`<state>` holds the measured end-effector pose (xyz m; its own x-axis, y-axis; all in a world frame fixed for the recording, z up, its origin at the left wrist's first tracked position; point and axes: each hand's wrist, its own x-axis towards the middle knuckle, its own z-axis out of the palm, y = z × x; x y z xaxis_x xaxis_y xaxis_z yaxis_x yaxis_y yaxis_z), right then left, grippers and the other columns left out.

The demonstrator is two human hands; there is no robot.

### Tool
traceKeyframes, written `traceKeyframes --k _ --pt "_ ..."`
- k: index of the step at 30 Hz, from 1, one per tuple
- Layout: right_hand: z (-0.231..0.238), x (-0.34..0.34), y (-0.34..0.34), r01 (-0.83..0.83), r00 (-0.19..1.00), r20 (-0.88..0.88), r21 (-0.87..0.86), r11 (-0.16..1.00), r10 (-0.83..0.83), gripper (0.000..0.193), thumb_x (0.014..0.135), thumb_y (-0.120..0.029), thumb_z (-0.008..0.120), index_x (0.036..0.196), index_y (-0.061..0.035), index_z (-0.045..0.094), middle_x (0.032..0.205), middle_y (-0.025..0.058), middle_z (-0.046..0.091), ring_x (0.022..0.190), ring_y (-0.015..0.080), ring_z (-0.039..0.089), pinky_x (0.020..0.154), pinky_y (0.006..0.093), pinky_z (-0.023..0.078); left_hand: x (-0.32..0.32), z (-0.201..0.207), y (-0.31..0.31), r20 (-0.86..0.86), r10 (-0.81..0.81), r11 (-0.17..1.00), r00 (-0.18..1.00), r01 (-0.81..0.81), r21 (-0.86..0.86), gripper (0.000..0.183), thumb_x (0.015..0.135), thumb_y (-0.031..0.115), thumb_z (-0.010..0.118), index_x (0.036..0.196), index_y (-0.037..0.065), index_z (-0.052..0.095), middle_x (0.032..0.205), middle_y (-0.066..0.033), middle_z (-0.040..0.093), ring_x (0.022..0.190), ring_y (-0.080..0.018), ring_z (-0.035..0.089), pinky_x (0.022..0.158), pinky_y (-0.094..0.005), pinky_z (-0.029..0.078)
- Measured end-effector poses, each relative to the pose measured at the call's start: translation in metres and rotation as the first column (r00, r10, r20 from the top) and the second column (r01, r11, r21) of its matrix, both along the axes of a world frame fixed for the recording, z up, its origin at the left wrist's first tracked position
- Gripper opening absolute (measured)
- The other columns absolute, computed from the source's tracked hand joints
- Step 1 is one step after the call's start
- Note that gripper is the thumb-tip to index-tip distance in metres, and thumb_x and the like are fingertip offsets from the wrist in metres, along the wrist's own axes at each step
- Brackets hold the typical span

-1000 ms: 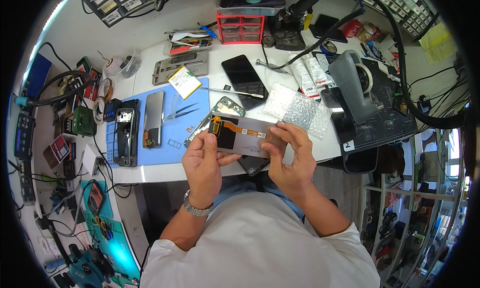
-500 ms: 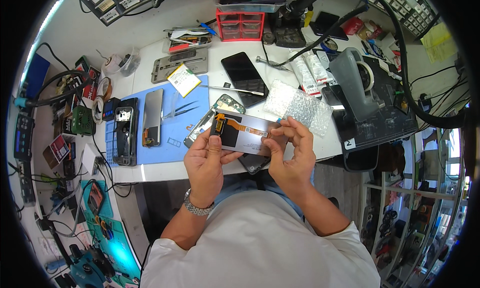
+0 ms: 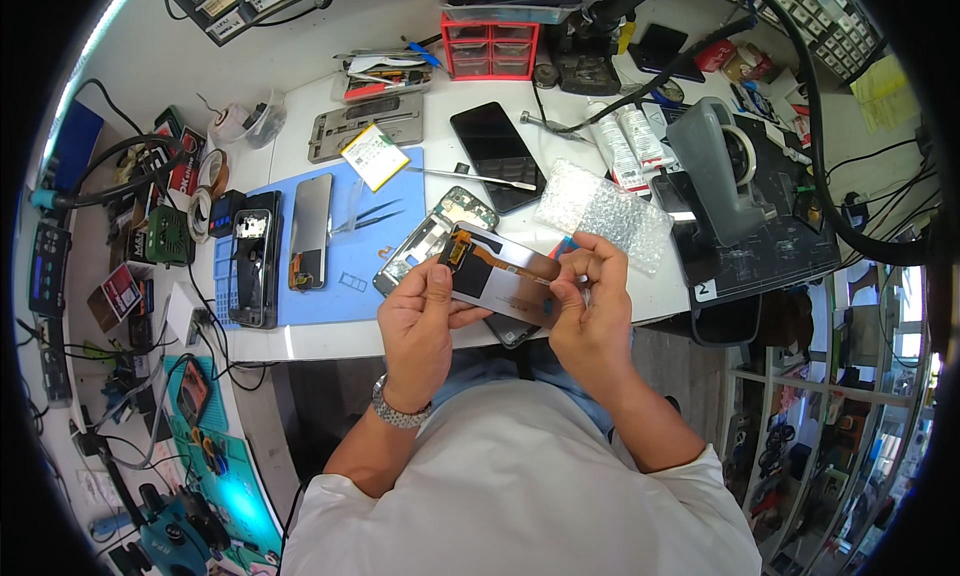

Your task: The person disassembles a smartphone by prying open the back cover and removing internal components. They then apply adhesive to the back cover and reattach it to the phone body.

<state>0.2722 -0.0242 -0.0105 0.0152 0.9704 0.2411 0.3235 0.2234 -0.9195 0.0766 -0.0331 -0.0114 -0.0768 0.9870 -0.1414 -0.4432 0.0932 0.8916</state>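
Observation:
A phone screen [image 3: 496, 292], its silvery back and orange flex cable facing up, is held tilted over the table's front edge. My left hand [image 3: 418, 316] is closed on its left end, thumb on top. My right hand [image 3: 595, 301] pinches the right end, where a blue tab [image 3: 566, 245] shows by the fingertips; whether the fingers grip the tab or the screen's edge is hard to see. Just behind the screen lies an opened phone body [image 3: 418, 241] with its board showing. A dark phone-like piece [image 3: 512, 330] is partly hidden below the screen.
On the blue mat [image 3: 345, 251] lie another screen [image 3: 311, 226], tweezers [image 3: 370, 216] and a black phone frame [image 3: 254, 266]. A battery [image 3: 375, 156], a black phone [image 3: 497, 156] and bubble wrap [image 3: 605, 216] lie farther back. A grey tape dispenser [image 3: 712, 176] stands right.
The screen's right end has dipped and swung nearer to me, so it slants more. Both hands sit slightly farther right in view, and the whole scene has shifted a little rightward.

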Motion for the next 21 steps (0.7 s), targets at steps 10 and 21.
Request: traceKeyframes --k 10,21 --pt "0.021 -0.003 0.002 -0.072 0.996 0.058 -0.006 0.997 0.072 0.056 0.096 0.011 0.065 0.144 0.0017 0.039 0.107 0.01 0.064 0.106 0.0164 0.063 0.103 0.0337 0.049 0.002 0.005 -0.001 -0.111 -0.076 0.997 0.991 0.078 0.015 0.045 0.102 0.001 0.069 0.143 -0.011 0.055 0.116 -0.0153 0.074 0.102 -0.0175 0.075 0.084 -0.0312 0.068" --pt "0.038 -0.03 0.004 -0.032 0.992 -0.117 0.083 0.996 0.042 0.068 0.09 0.007 0.075 0.148 -0.0002 0.039 0.106 0.0114 0.063 0.096 0.0207 0.063 0.087 0.0335 0.052 0.02 0.021 -0.013 -0.287 -0.049 0.953 0.957 0.131 0.274 0.037 0.104 0.0 0.065 0.139 -0.011 0.061 0.124 -0.0163 0.074 0.104 -0.0178 0.075 0.091 -0.0306 0.063"
